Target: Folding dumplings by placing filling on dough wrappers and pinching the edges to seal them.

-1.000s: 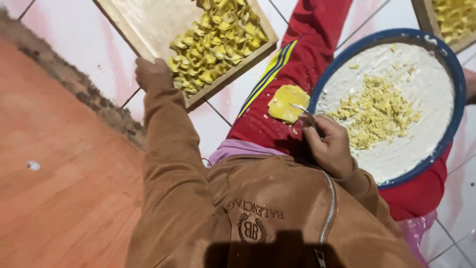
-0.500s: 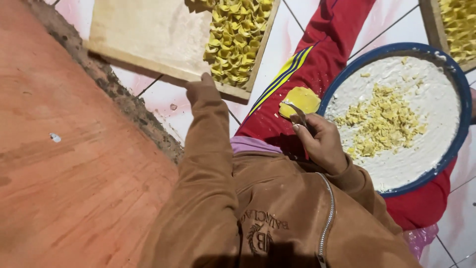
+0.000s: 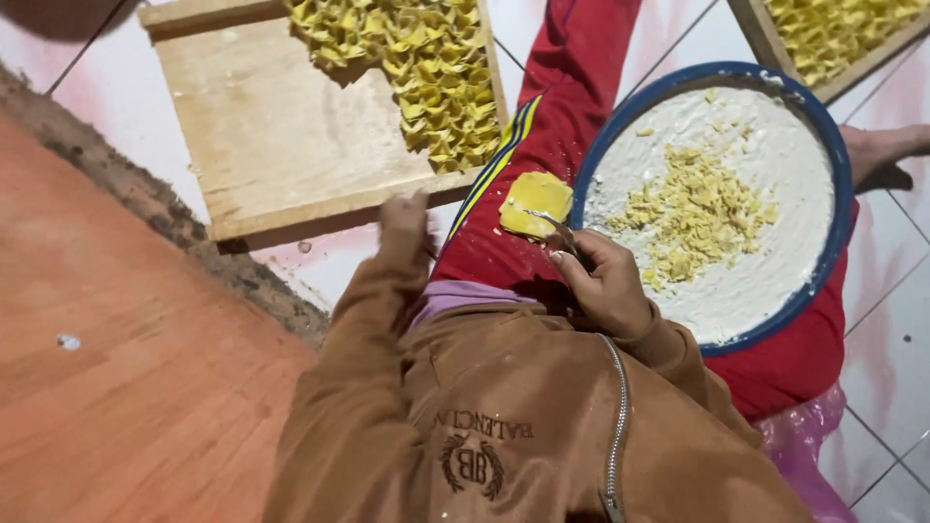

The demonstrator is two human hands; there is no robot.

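Observation:
My right hand [image 3: 605, 281] grips a small metal spoon [image 3: 560, 231] whose tip rests on a flat yellow dough square [image 3: 535, 201] lying on my red trouser leg [image 3: 572, 116]. To the right of that hand sits a round blue-rimmed tray [image 3: 841, 218] dusted white, with yellow crumbled filling [image 3: 693, 213] in its middle. My left hand [image 3: 404, 215], mostly covered by the brown sleeve, touches the near edge of a wooden board [image 3: 281, 136]. Its fingers are partly hidden. Several folded yellow dough pieces [image 3: 417, 68] are packed on the board's far right part.
A second wooden tray [image 3: 775, 44] with folded yellow pieces lies at the top right. A bare foot [image 3: 886, 145] shows beyond the round tray. Reddish-brown floor [image 3: 116, 387] lies to the left past a rough dark edge; white tiles lie under the boards. Pink plastic [image 3: 804, 436] lies at lower right.
The view has shifted, so the board now sits lower and more central. My left hand stays at the board's near edge. My right hand still holds the spoon at the dough square.

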